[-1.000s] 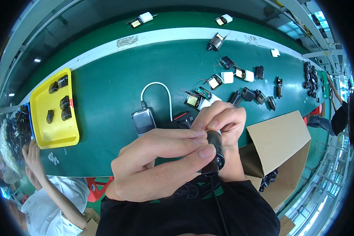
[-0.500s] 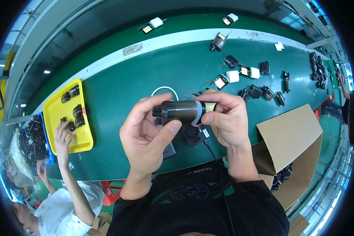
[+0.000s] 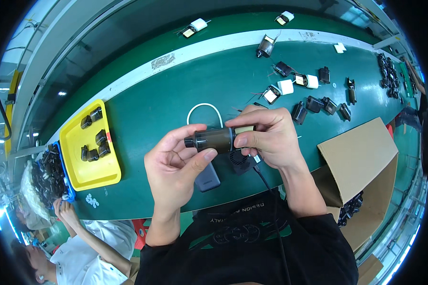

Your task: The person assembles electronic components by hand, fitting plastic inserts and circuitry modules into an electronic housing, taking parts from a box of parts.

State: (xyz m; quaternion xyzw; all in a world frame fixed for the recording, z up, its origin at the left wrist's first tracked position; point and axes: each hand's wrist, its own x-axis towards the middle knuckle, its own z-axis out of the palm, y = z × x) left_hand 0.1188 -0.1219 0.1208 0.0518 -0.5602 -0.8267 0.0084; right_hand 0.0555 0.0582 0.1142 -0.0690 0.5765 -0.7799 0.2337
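Both my hands hold a small dark cylindrical part (image 3: 214,139) lying sideways above the green table (image 3: 157,104). My left hand (image 3: 176,166) pinches its left end with thumb and fingers. Wrapped around the right end, which carries a pale band, is my right hand (image 3: 266,135). Under the hands lie a grey power bank (image 3: 207,179) and a small black fan (image 3: 240,161) with a black cable running toward me.
A yellow tray (image 3: 88,173) with several dark parts sits at the left, beside a blue bin of black parts (image 3: 47,173). Several black and white components (image 3: 299,90) lie scattered at the far right. An open cardboard box (image 3: 361,161) stands at the right. Another person's hand (image 3: 64,209) reaches in at lower left.
The cylinder went from upright and close to my body to lying sideways, lifted between both hands. My left hand now pinches its end, and the view has tilted slightly.
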